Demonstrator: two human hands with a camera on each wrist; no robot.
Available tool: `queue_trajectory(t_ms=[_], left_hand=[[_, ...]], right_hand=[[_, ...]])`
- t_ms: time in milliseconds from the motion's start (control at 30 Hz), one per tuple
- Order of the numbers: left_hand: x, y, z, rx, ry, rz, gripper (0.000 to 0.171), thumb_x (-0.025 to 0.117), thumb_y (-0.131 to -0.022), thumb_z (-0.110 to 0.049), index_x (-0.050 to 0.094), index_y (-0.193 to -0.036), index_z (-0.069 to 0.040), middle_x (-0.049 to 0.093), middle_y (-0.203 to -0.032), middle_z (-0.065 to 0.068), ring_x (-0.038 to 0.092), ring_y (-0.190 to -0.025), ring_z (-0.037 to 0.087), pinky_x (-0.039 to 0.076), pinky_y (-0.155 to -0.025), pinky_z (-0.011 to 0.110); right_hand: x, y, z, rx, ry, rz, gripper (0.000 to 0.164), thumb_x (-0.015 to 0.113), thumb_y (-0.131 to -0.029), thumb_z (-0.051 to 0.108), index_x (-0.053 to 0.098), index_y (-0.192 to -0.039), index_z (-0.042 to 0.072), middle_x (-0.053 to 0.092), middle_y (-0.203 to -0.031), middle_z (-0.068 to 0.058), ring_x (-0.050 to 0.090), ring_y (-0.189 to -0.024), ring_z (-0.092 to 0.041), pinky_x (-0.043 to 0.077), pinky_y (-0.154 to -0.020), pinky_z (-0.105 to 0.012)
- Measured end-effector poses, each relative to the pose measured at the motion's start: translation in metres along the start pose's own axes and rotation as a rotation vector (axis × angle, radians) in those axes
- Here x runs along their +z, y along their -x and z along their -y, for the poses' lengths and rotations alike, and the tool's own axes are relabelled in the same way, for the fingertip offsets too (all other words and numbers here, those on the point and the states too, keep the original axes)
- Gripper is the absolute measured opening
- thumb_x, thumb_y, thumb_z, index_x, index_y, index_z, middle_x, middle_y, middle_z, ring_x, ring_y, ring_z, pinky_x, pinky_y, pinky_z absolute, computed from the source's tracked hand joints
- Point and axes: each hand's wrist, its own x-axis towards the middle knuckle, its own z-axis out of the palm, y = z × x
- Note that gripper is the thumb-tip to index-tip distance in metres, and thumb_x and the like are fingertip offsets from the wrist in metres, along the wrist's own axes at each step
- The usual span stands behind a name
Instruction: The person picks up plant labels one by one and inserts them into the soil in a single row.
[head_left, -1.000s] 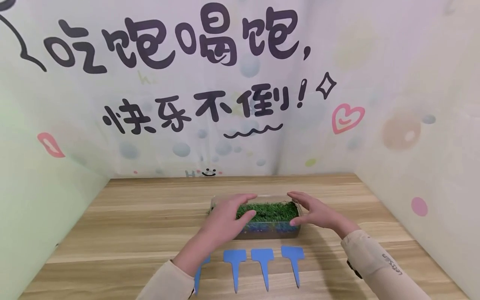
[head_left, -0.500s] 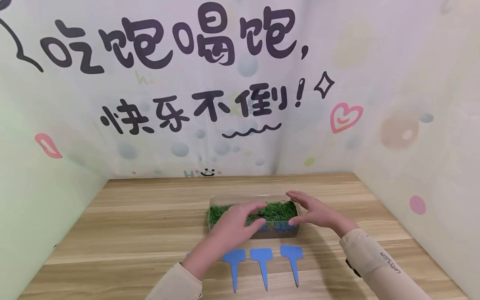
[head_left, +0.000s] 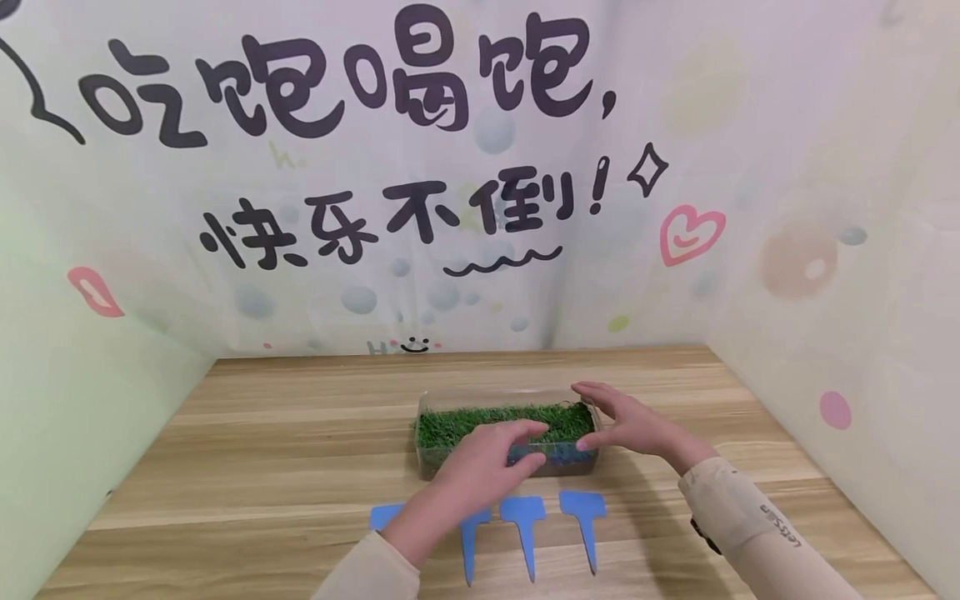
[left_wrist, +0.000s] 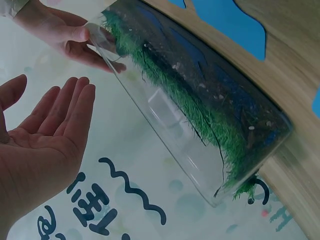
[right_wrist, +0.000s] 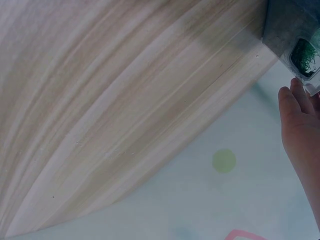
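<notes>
Behind everything, we see a pale backdrop (head_left: 450,325) printed with two lines of large black Chinese writing, a pink heart (head_left: 692,236) and soft coloured spots. It meets a wood-grain table (head_left: 300,442). On this table stands a long, low see-through box (head_left: 573,468), its length running left to right. Through its front wall we make out a dark filling with blue patches; green grass (head_left: 457,421) covers the filling, and a tuft pokes out at the left end.

At the right end of the box we find the person's right hand (head_left: 630,425), thumb by the near corner and fingers by the far one, holding that end between them. The left hand (head_left: 487,462) hovers by the front of the box, thumb and fingers parted wide; it has hold of nothing, and the left wrist view shows it apart from the box.

Nearer to us, four flat blue T-shaped tags (head_left: 522,509) lie in a row, narrow ends pointing our way. The left forearm partly hides the two leftmost. Light sleeves (head_left: 750,521) cover both arms.
</notes>
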Motion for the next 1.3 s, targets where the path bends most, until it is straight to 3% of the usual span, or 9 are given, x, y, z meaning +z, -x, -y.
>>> queue_trajectory(t_ms=[200, 500, 733, 1067, 1300], left_hand=[[0.006, -0.002, -0.001, -0.015, 0.024, 0.044, 0.039, 0.059, -0.1, -0.036, 0.059, -0.138, -0.024, 0.066, -0.134, -0.001, 0.065, -0.12, 0.022, 0.057, -0.092, 0.043], [0.018, -0.008, -0.003, -0.025, 0.002, 0.097, 0.039, 0.062, -0.098, -0.036, 0.062, -0.135, -0.021, 0.072, -0.122, -0.002, 0.068, -0.108, 0.013, 0.058, -0.086, 0.034], [0.031, -0.011, -0.003, -0.052, -0.001, 0.139, 0.038, 0.064, -0.097, -0.037, 0.064, -0.132, -0.021, 0.07, -0.126, -0.007, 0.068, -0.11, 0.012, 0.057, -0.088, 0.034], [0.048, -0.016, -0.003, -0.063, -0.01, 0.187, 0.03, 0.066, -0.096, -0.032, 0.069, -0.123, -0.018, 0.074, -0.106, -0.009, 0.069, -0.092, 0.003, 0.055, -0.078, 0.024], [0.06, -0.02, -0.006, -0.084, -0.073, 0.204, 0.028, 0.067, -0.095, -0.032, 0.07, -0.12, -0.02, 0.073, -0.099, -0.013, 0.067, -0.084, 0.002, 0.053, -0.073, 0.022]], right_hand=[[0.0, 0.001, 0.001, 0.012, 0.001, -0.003, 0.093, 0.078, -0.087, 0.033, 0.024, -0.157, 0.003, 0.022, -0.162, -0.025, 0.025, -0.147, -0.051, 0.027, -0.114, -0.068], [-0.002, 0.002, 0.002, -0.017, 0.0, 0.005, 0.091, 0.077, -0.088, 0.03, 0.024, -0.156, 0.001, 0.022, -0.161, -0.027, 0.025, -0.146, -0.053, 0.028, -0.112, -0.07], [-0.001, 0.001, 0.002, -0.023, -0.005, 0.003, 0.092, 0.078, -0.087, 0.03, 0.025, -0.156, 0.0, 0.022, -0.161, -0.028, 0.024, -0.145, -0.054, 0.029, -0.112, -0.069], [-0.001, 0.001, 0.001, -0.027, 0.031, -0.004, 0.092, 0.078, -0.086, 0.033, 0.027, -0.156, 0.002, 0.023, -0.161, -0.027, 0.028, -0.145, -0.052, 0.032, -0.111, -0.068], [-0.001, 0.001, 0.001, -0.036, 0.021, -0.002, 0.091, 0.078, -0.087, 0.032, 0.026, -0.156, 0.002, 0.022, -0.161, -0.027, 0.027, -0.145, -0.052, 0.033, -0.111, -0.067]])
